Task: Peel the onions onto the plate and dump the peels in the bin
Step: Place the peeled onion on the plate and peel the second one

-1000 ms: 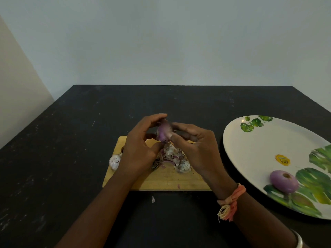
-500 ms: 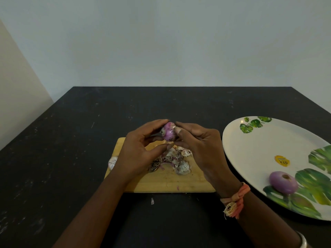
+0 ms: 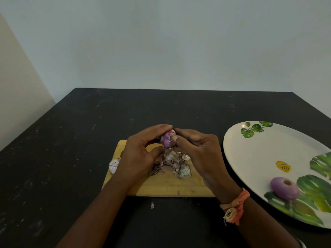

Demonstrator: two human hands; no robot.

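Frame centre, left hand (image 3: 138, 154) and right hand (image 3: 198, 154) both pinch the partly peeled red onion (image 3: 167, 139) above the chopping board (image 3: 179, 188), where slick flesh could let it pop loose and roll off the table (image 3: 71, 158)

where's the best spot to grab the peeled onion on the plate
Take the peeled onion from above, fingers on opposite round sides at its widest part. It lies free on the plate with its cut end turned up and nothing touching it; the smooth surface would probably slip if pinched near the ends.
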